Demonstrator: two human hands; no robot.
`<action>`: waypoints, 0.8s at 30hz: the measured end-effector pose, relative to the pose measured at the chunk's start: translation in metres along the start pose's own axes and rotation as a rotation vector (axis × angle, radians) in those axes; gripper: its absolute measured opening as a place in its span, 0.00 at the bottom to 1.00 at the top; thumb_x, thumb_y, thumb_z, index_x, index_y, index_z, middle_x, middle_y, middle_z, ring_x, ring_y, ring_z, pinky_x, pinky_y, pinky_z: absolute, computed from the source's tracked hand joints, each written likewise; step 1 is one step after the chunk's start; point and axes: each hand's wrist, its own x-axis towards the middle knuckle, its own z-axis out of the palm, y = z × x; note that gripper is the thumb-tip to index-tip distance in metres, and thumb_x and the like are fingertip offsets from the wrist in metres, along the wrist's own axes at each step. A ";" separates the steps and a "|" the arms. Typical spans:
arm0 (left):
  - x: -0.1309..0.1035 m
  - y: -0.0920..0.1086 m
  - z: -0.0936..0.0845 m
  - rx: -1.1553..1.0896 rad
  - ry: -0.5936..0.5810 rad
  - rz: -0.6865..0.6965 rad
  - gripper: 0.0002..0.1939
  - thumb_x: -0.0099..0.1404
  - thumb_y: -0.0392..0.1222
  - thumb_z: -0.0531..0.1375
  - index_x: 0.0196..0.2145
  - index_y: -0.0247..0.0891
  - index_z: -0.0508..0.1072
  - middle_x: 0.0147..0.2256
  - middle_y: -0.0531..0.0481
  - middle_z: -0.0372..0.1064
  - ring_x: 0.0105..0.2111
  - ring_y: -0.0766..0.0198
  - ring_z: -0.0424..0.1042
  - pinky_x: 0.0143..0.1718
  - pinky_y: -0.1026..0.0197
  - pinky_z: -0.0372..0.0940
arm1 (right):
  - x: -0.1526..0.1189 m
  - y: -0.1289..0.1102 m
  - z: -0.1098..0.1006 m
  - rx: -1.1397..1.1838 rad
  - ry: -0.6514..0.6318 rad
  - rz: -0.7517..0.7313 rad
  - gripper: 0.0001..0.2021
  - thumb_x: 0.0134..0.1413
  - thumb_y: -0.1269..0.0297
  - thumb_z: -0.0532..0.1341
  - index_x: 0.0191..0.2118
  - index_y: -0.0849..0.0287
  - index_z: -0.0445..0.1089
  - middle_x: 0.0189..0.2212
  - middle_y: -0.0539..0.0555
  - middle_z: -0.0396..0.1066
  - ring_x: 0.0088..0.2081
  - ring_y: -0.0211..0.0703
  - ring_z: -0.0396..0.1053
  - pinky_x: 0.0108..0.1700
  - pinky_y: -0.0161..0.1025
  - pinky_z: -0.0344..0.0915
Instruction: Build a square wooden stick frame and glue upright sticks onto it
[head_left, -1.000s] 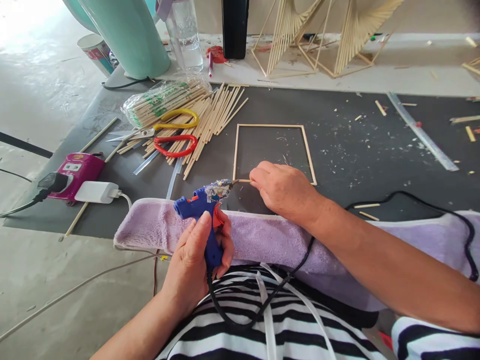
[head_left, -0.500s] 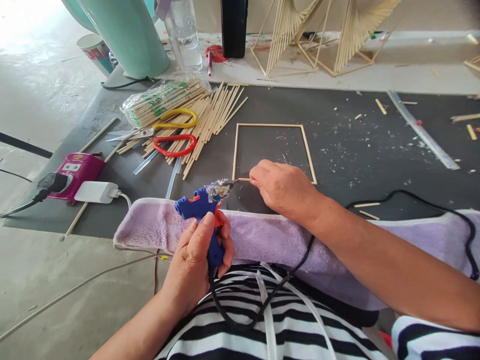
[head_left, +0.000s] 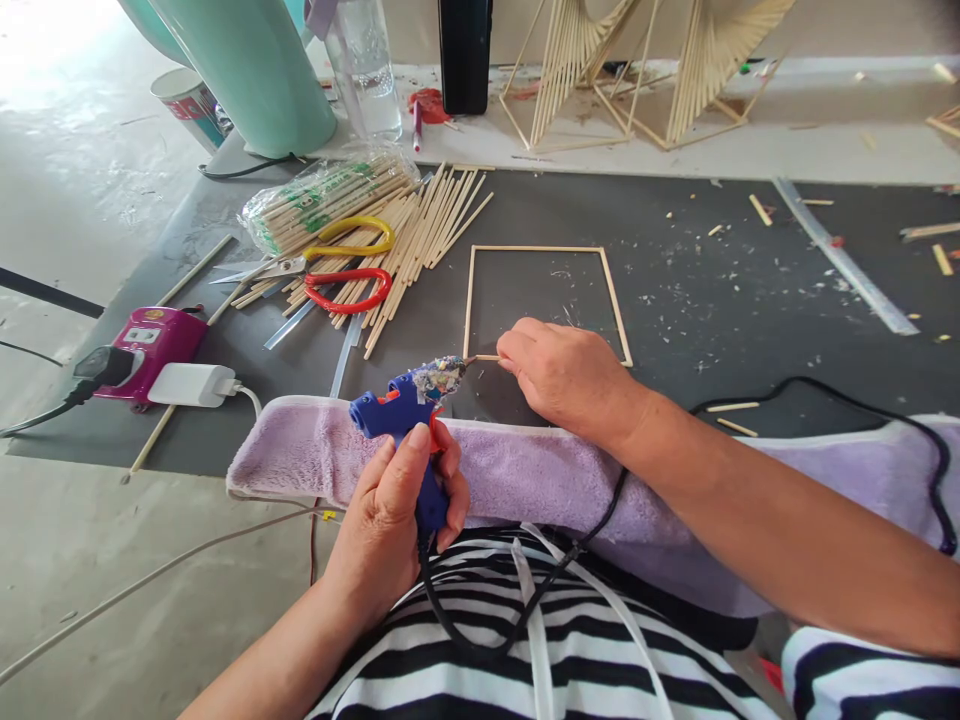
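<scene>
My left hand [head_left: 401, 490] is wrapped round the handle of a blue hot glue gun [head_left: 409, 395], its nozzle end crusted with dried glue and bits. The nozzle tip meets the near left corner of a square frame of thin wooden sticks [head_left: 537, 249] that lies flat on the dark board. With fingers closed, my right hand [head_left: 559, 375] pinches a thin wooden stick [head_left: 486, 357] along the frame's near side. The left end of that stick is at the nozzle tip; my fingers hide the rest of it.
Scissors [head_left: 349, 290] with yellow and red handles lie on loose wooden sticks [head_left: 427, 235]. A pink power socket [head_left: 161, 345] with plugs stands left. A purple towel [head_left: 300, 450] covers the near edge, with a black cord [head_left: 795, 380] across it. Stick sculptures [head_left: 570, 80] stand behind.
Almost nothing differs. Both hands, the glue gun and the pinched stick hold their places; the whole view has shifted very slightly.
</scene>
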 end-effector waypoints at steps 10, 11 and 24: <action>0.003 -0.002 -0.009 0.020 -0.090 -0.006 0.17 0.67 0.55 0.61 0.36 0.38 0.68 0.29 0.56 0.62 0.17 0.75 0.61 0.13 0.71 0.52 | 0.000 0.000 0.001 0.027 -0.012 0.028 0.07 0.64 0.72 0.54 0.39 0.58 0.70 0.37 0.54 0.71 0.34 0.41 0.67 0.32 0.38 0.50; 0.004 -0.002 -0.009 0.021 -0.091 -0.003 0.16 0.67 0.55 0.60 0.35 0.38 0.68 0.29 0.56 0.62 0.17 0.75 0.61 0.13 0.71 0.52 | 0.000 -0.001 0.001 0.029 -0.012 0.031 0.07 0.64 0.71 0.54 0.39 0.58 0.70 0.37 0.53 0.71 0.34 0.41 0.67 0.32 0.38 0.50; 0.003 -0.003 -0.007 0.037 -0.085 -0.002 0.17 0.67 0.56 0.60 0.35 0.38 0.67 0.29 0.56 0.62 0.18 0.75 0.62 0.13 0.72 0.53 | -0.001 -0.001 0.000 0.013 -0.019 0.027 0.08 0.64 0.71 0.54 0.39 0.58 0.70 0.37 0.53 0.72 0.33 0.41 0.67 0.31 0.39 0.49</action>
